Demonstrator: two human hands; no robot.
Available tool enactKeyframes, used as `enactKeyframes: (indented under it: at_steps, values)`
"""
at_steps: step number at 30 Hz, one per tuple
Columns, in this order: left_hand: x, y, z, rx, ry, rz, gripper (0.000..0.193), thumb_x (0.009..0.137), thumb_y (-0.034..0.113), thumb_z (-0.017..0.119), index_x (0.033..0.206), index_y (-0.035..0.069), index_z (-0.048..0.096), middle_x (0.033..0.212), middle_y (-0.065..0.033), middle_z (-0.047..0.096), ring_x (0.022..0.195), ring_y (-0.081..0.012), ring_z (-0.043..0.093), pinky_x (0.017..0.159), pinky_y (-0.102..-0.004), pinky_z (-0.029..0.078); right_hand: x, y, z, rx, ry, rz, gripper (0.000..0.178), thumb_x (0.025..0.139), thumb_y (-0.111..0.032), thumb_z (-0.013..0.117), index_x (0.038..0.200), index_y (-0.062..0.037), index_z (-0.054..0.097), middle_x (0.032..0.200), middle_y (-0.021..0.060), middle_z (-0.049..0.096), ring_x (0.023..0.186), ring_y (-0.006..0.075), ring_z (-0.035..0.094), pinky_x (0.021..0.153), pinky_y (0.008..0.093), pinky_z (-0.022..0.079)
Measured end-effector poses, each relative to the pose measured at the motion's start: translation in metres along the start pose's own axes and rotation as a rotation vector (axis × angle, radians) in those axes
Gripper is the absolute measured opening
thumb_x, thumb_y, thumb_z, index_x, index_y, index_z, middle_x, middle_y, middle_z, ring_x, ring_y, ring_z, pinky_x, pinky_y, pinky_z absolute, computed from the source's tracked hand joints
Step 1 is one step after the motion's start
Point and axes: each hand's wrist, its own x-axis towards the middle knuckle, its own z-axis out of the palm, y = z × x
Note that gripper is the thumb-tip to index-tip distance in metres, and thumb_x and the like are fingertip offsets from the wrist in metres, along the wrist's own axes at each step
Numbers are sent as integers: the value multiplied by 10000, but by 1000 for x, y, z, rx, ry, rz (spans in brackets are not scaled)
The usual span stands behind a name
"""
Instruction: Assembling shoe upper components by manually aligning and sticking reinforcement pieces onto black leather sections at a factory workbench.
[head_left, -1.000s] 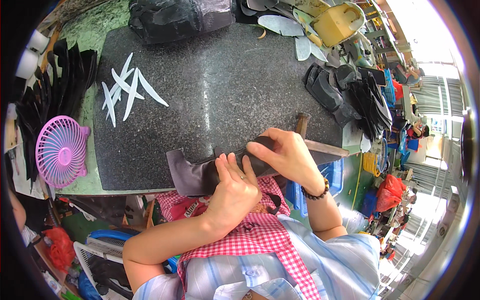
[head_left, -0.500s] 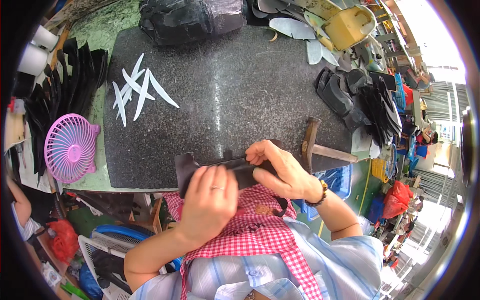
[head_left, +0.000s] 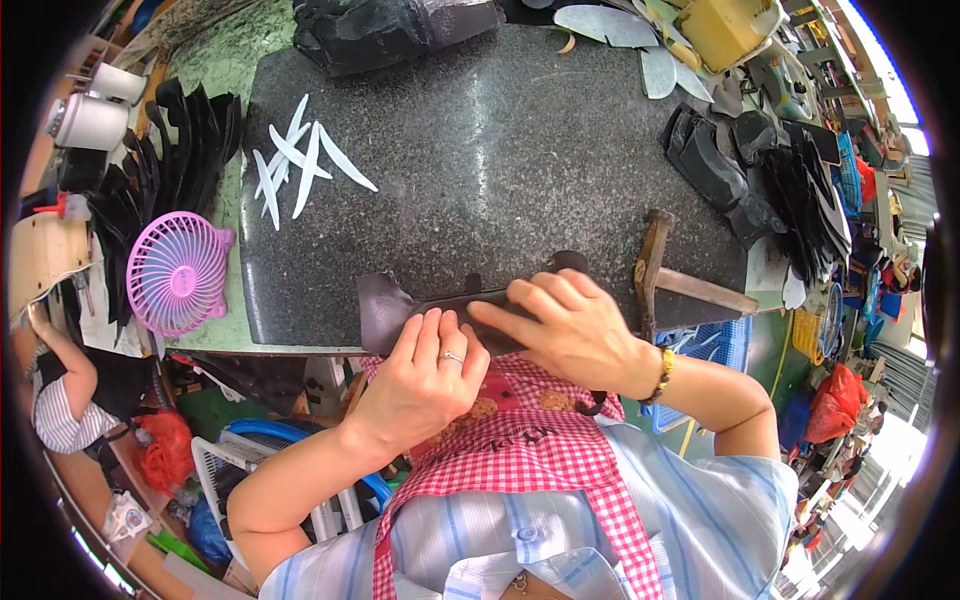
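A dark granite slab [head_left: 500, 150] carries white curved strips [head_left: 300, 160], a hammer [head_left: 655, 265], a dark leather piece [head_left: 400, 305] at its near edge, and black bags [head_left: 380, 30] at the far edge.

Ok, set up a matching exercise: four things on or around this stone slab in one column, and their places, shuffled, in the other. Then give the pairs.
Things:
1. dark leather piece
2. white curved strips
3. pink fan
4. hammer

Places:
A. off the slab's left edge, on the green surface
B. right of the right hand, near the slab's right end
C. at the slab's near edge, under both hands
D. fanned out on the slab's far left part

Pairs: 1-C, 2-D, 3-A, 4-B
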Motion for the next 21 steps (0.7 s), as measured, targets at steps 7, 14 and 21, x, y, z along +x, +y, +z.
enactKeyframes:
  at_steps: [7,14,21]
  values:
    - [3,-4,0,-247,-43,-122,315,763,134,613,1048,4,647,1082,-155,668,1042,-307,651,907,-381,540,-14,2,-26,-5,-36,132,605,729,-312,770,1291,-152,616,1352,101,526,1274,283,488,1059,471,362]
    - [-23,-1,21,-150,204,-241,338,742,69,631,1064,-22,683,1143,-165,662,1071,-313,645,862,-385,562,3,1,-8,-9,86,-175,323,777,-147,621,1061,0,673,1156,96,622,1147,244,579,1103,456,361]
    - [2,1,-17,-421,169,-371,233,796,149,726,963,-12,703,1040,-122,690,1029,-299,640,877,-411,525,5,21,-24,336,-13,-51,368,725,-207,799,1007,-3,682,1039,107,654,1009,288,621,861,389,519]
